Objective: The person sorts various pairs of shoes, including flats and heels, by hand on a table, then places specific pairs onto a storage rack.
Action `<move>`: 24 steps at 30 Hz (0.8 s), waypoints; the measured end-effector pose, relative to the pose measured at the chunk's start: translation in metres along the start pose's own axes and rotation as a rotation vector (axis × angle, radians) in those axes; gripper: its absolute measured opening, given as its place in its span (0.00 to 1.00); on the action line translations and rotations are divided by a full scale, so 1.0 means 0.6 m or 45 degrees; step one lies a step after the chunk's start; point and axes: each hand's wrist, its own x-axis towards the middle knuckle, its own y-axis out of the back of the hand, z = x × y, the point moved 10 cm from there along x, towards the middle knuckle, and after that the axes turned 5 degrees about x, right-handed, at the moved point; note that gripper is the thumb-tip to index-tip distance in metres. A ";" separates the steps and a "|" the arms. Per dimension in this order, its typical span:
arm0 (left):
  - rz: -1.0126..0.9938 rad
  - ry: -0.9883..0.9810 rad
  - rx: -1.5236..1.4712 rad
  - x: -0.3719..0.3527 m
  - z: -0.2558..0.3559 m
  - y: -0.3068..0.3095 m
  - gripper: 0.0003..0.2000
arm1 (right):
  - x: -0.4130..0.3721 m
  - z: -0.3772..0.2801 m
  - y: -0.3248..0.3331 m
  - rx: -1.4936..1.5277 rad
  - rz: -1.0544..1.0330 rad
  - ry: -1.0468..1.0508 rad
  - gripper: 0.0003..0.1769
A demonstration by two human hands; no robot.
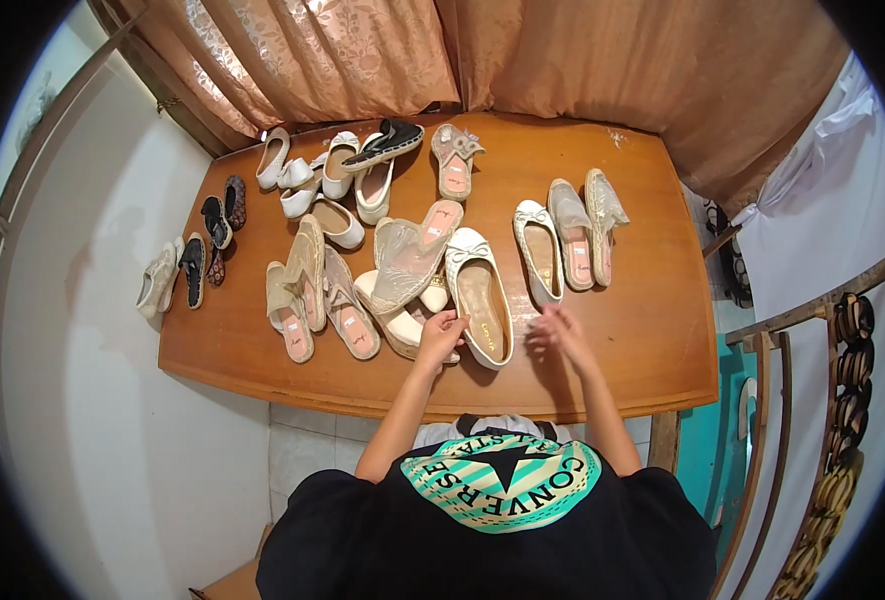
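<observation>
My left hand (443, 337) grips the side of a white ballet flat with a bow (483, 310), its toe pointing away from me. My right hand (560, 335) is just right of that flat, blurred, with its fingers apart and nothing seen in it. Beyond my right hand lies another white bow flat (539, 255), beside two beige slip-on mules (572, 235) with pink insoles. Left of the gripped flat, a beige mule (418, 255) lies over cream shoes (400, 325), partly hidden by my left hand.
The brown wooden table (643, 350) also bears several white flats (338, 222), black shoes (195, 268) at the left and more beige mules (351, 315). Curtains (583, 80) hang behind it. A rack with shoes (848, 370) stands at the right.
</observation>
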 end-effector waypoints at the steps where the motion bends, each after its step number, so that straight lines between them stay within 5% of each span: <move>1: 0.002 -0.004 0.005 0.001 -0.001 -0.001 0.13 | 0.017 -0.028 0.028 -0.103 0.076 0.189 0.17; 5: 0.012 -0.026 0.056 0.000 0.007 -0.003 0.12 | 0.058 -0.101 0.089 -0.400 0.243 0.491 0.19; 10: -0.022 0.000 0.093 0.003 0.006 -0.012 0.12 | 0.100 -0.094 0.109 -0.708 0.368 0.316 0.27; 13: -0.041 0.015 0.132 0.015 -0.006 -0.020 0.12 | 0.127 -0.090 0.093 -1.280 0.374 0.314 0.37; 24: -0.099 0.053 0.472 0.061 -0.055 -0.036 0.11 | 0.132 -0.057 0.078 -1.267 0.240 -0.013 0.23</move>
